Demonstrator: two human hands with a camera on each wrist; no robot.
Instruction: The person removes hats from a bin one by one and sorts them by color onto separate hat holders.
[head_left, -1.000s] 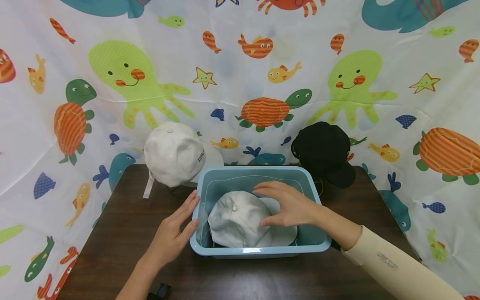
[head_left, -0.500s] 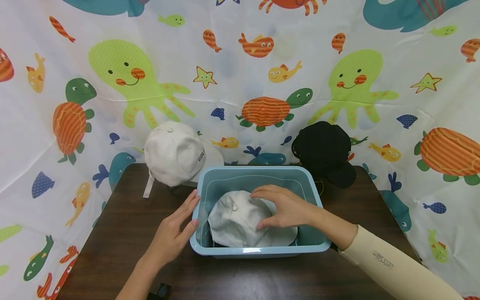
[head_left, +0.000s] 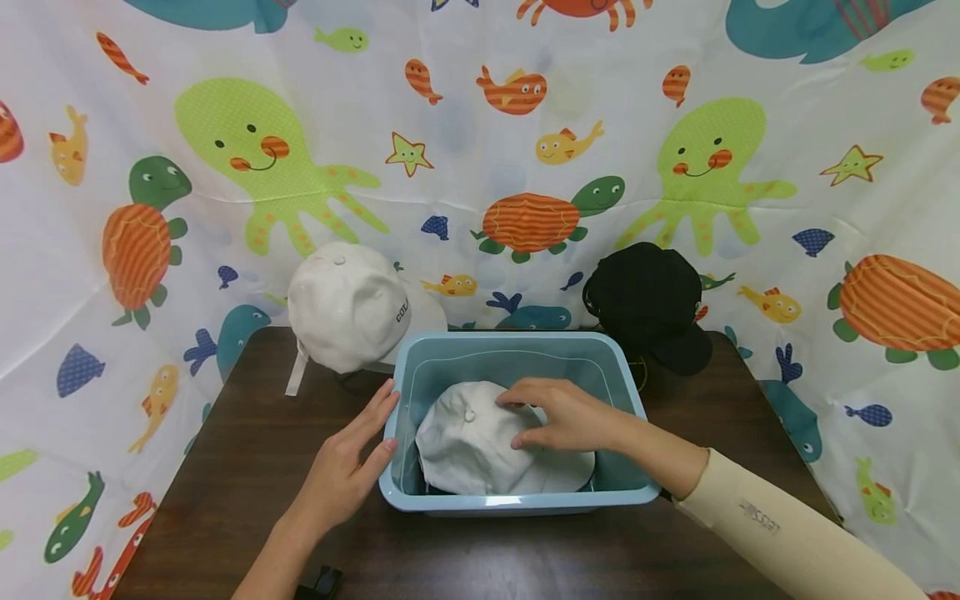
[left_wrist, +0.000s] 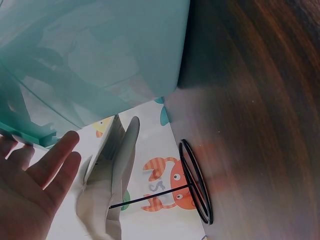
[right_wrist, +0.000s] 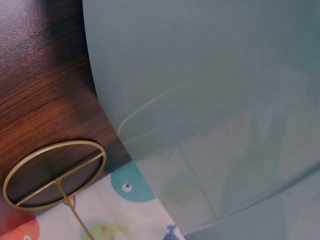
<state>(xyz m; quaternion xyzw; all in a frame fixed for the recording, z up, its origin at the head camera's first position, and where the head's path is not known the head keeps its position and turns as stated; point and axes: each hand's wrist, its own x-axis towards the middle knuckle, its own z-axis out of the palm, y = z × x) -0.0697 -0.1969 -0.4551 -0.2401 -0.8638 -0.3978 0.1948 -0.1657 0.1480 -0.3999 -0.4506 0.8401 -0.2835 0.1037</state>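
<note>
A pale grey baseball cap (head_left: 472, 442) lies inside a light blue plastic bin (head_left: 517, 502), its brim toward the right. My right hand (head_left: 566, 417) is over the cap's front, fingers bent down at the crown and thumb near the brim, with a gap between thumb and fingers. The right wrist view shows the bin's outer wall (right_wrist: 200, 100) but not the hand. At the bin's left side, my left hand (head_left: 345, 467) has its straight fingers against the rim. In the left wrist view the left hand's fingers (left_wrist: 55, 155) reach the bin's rim.
A white cap (head_left: 348, 308) on a black wire stand (left_wrist: 196, 182) is behind the bin at left. A black cap (head_left: 648, 300) stands at right, near a gold ring base (right_wrist: 55, 175). A sea-animal curtain (head_left: 465, 125) hangs behind the dark wooden table (head_left: 247, 442).
My right hand has lowered slightly and moved a little left over the cap, its fingers bending more. The left hand, bin and caps have stayed in place.
</note>
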